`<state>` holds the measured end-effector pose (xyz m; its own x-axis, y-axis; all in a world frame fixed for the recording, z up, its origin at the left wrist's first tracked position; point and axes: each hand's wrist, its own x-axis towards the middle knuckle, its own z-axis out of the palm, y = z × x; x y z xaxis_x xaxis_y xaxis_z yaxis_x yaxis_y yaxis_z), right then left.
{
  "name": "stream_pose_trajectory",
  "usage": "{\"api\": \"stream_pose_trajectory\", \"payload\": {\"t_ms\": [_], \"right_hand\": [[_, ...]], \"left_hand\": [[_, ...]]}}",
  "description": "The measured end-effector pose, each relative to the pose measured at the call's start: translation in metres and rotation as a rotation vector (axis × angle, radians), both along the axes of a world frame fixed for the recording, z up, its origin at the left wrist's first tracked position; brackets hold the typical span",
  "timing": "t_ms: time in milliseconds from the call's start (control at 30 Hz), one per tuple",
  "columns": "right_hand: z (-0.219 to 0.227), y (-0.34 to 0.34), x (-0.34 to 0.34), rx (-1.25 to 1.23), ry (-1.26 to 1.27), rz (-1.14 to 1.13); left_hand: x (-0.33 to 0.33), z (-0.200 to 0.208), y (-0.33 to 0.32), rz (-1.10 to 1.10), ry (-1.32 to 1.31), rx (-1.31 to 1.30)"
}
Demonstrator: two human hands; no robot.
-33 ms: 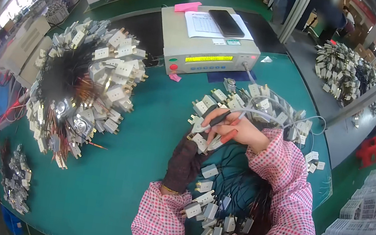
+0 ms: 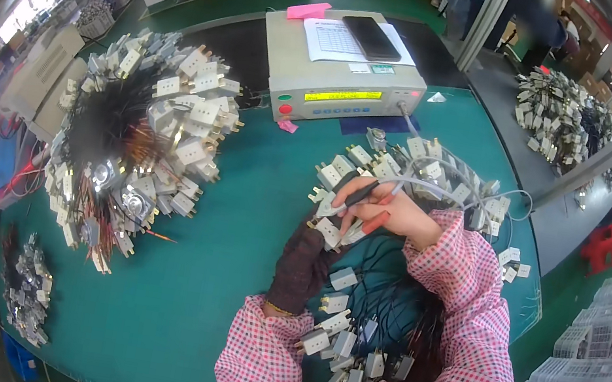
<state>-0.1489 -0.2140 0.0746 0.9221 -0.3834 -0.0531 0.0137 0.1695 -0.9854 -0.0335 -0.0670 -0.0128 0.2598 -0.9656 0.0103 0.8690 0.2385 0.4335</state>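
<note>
My left hand (image 2: pixel 303 259), in a dark brown glove, is closed around a small white boxy part with metal pins (image 2: pixel 328 233). My right hand (image 2: pixel 407 221), bare, grips a pair of test probes, one with a black handle (image 2: pixel 358 193) and one with a red handle (image 2: pixel 375 222). Their pale tips are at the white part, one on each side; exact contact is too small to tell. Below the hands, several similar parts (image 2: pixel 335 322) trail black wires (image 2: pixel 387 284) under my right arm. More such parts (image 2: pixel 431 169) lie just beyond my right hand, with a grey cable across them.
A bench tester (image 2: pixel 340 76) with a lit yellow display stands at the back, bearing papers and a phone (image 2: pixel 370 37). A large wired bundle of white parts (image 2: pixel 188 152) fills the left of the green mat (image 2: pixel 221 322). Another bundle (image 2: pixel 561 119) lies far right. A red stool (image 2: pixel 601 246) stands beyond.
</note>
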Motion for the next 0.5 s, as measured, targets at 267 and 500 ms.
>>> {"api": "stream_pose_trajectory", "payload": {"t_ms": [267,500], "right_hand": [[0.003,0.006,-0.006,-0.078,0.055,-0.063],[-0.002,0.003,-0.001,-0.261,0.089,-0.124]], "left_hand": [[-0.001,0.005,0.006,-0.037,-0.045,0.013],[0.0,0.008,0.004,-0.019,-0.076,0.039]]}}
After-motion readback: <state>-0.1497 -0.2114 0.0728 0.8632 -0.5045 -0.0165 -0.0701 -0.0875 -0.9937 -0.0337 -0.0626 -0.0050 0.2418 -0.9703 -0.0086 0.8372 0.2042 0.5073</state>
